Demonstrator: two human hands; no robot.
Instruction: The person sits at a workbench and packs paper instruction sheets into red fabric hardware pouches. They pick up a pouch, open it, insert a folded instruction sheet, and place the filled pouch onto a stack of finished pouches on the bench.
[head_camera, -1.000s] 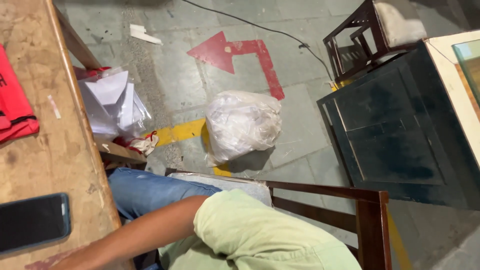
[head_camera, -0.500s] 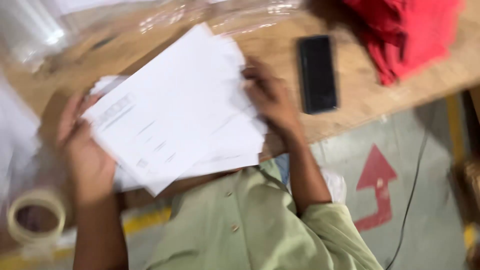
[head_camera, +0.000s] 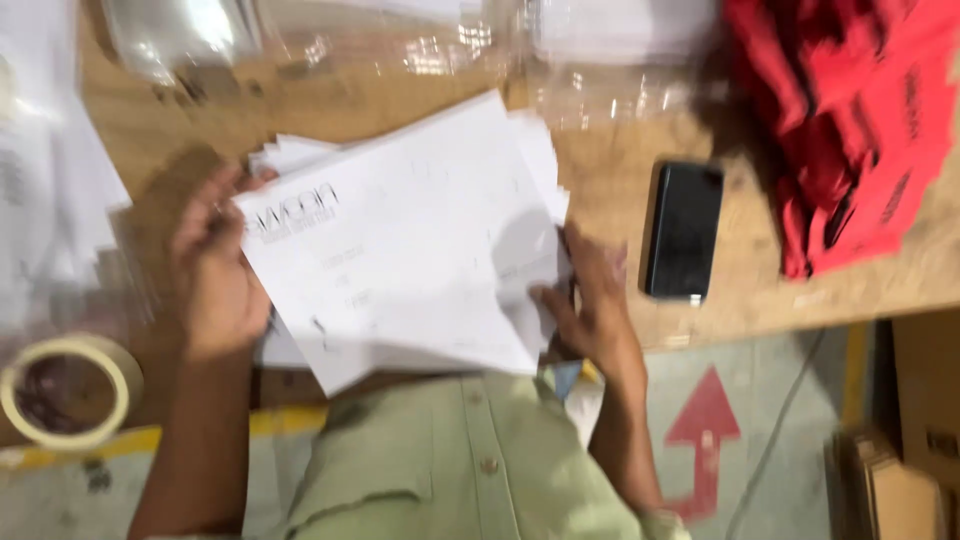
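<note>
The person holds a stack of white papers (head_camera: 410, 250) over the wooden surface (head_camera: 620, 180). The left hand (head_camera: 215, 270) grips the stack's left edge with its fingers curled shut. The right hand (head_camera: 590, 300) pinches the right edge. A black phone (head_camera: 684, 230) lies nearby, beside red cloth (head_camera: 850, 120). A tape roll (head_camera: 68, 390) sits at the left.

A single head-worn camera looks steeply down and close onto the tabletop (head_camera: 620, 170), its near edge and the person's own chest low in frame. Beyond that edge it catches the floor (head_camera: 780, 420) below. The picture is motion-blurred.
</note>
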